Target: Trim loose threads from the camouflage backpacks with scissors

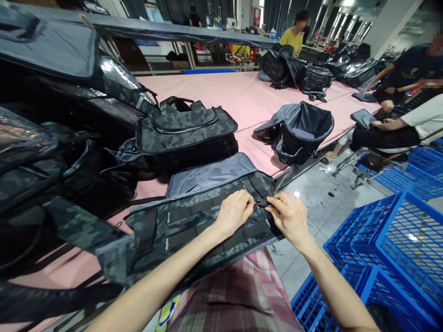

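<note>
A dark camouflage bag (200,216) with black webbing strips and a grey lining flap lies across my lap and the table's edge. My left hand (236,210) is closed above its right part, fingertips pinched together; whatever is in them is too small to make out. Close beside it, my right hand (289,216) pinches a bit of black webbing (262,202) near the bag's right end. The fingertips of both hands are only a little apart. Behind this bag stands another camouflage bag (190,131) with a zipped lid and a top handle.
On the pink-covered table (207,87), an open grey-lined bag (304,129) stands at the right edge. Stacked bags (51,83) crowd the left, and more bags (294,69) lie at the back. Blue crates (391,226) stand at right. People sit along the table's far right side.
</note>
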Demonstrator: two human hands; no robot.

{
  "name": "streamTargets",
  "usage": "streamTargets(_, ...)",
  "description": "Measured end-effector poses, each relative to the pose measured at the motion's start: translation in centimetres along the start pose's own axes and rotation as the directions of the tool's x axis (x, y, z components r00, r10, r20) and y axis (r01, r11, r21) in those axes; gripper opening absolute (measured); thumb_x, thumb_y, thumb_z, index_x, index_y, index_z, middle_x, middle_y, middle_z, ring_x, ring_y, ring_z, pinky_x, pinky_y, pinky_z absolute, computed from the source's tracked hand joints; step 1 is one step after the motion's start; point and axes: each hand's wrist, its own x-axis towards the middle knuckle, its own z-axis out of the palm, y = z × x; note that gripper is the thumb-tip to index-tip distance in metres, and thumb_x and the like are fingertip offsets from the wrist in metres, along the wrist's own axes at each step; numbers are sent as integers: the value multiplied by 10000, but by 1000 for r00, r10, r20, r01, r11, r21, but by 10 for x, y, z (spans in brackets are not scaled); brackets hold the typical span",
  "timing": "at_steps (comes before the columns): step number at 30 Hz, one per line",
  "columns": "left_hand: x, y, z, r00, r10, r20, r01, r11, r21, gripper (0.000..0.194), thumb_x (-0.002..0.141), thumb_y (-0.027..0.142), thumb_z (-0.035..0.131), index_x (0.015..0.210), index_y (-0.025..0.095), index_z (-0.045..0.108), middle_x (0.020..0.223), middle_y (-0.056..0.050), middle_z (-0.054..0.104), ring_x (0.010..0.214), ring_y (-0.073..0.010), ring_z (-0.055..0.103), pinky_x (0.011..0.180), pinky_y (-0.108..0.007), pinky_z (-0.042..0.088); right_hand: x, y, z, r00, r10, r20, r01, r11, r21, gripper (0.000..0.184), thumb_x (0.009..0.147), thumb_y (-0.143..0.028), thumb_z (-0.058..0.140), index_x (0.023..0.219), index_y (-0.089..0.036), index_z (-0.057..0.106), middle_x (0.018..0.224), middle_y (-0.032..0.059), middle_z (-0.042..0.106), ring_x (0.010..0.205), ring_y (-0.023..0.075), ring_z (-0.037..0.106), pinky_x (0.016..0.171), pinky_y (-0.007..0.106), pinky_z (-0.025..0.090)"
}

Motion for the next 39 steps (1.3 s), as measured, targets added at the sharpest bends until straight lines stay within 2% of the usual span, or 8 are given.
streamTargets(8, -4, -2, 2, 995, 83, -46, -78, 992, 103, 115, 864, 137, 448, 779, 142, 525, 783, -37, 546, 727, -161, 489, 667, -275, 396, 3, -5, -1, 997, 21, 71, -21, 1000, -7, 112, 822, -279, 601, 884, -222, 675, 794, 34, 626, 715, 175, 529, 615, 322, 338)
streamTargets(11, -11, 6, -1, 982, 159, -102, -145, 980, 137, 152, 888, 158, 433, 792, 137, 550, 807, -47, 576, 752, -167, 497, 687, -296, 385, 1, 1, 3, 991, 104, 87, -116, 982, 151, 107, 817, -271, 606, 876, -221, 680, 800, 29, 633, 756, 175, 558, 654, 307, 378)
streamTargets(15, -25, 25, 3, 955, 282, -91, -277, 958, 71, 132, 893, 255, 497, 923, 183, 603, 893, -30, 611, 779, -151, 504, 678, -289, 376, -3, 15, 15, 928, 340, 153, -366, 746, 557, 134, 769, -277, 641, 876, -209, 684, 853, 24, 652, 805, 168, 593, 734, 283, 431)
streamTargets(19, -29, 31, 19, 955, 291, -53, -282, 950, 131, 101, 858, 250, 556, 930, 200, 608, 833, -20, 599, 728, -157, 486, 609, -289, 350, -8, 24, 23, 858, 462, 224, -475, 548, 689, 181, 720, -313, 664, 841, -181, 693, 844, 39, 662, 793, 186, 602, 731, 300, 442)
streamTargets(23, -25, 24, 25, 954, 292, -64, -282, 950, 132, 137, 892, 199, 480, 813, 176, 588, 787, -19, 582, 719, -147, 488, 622, -268, 379, -24, 30, 9, 903, 401, 157, -402, 655, 639, 181, 742, -334, 664, 842, -184, 691, 827, 41, 652, 776, 179, 596, 719, 300, 445)
streamTargets(29, -24, 23, 19, 970, 245, -11, -243, 966, 93, 153, 903, 163, 412, 814, 151, 537, 789, -38, 558, 740, -152, 506, 638, -256, 424, -44, 27, -19, 990, 63, 125, -92, 964, 248, 210, 844, -363, 565, 947, -215, 672, 874, 51, 643, 773, 166, 569, 684, 301, 401)
streamTargets(34, -25, 24, 20, 952, 304, -45, -297, 947, 124, 156, 905, 161, 406, 813, 154, 532, 768, -31, 552, 708, -147, 503, 613, -251, 418, -36, 16, -18, 985, -46, 166, 27, 993, 115, 199, 868, -344, 531, 955, -213, 654, 849, 44, 635, 744, 155, 540, 626, 299, 338)
streamTargets(39, -23, 30, 12, 961, 273, -42, -268, 958, 106, 206, 925, 187, 371, 808, 152, 537, 774, -37, 561, 707, -142, 513, 614, -246, 411, -35, 18, -13, 985, -2, 172, -35, 977, 212, 150, 856, -325, 553, 876, -216, 654, 803, 26, 630, 737, 161, 538, 660, 298, 352)
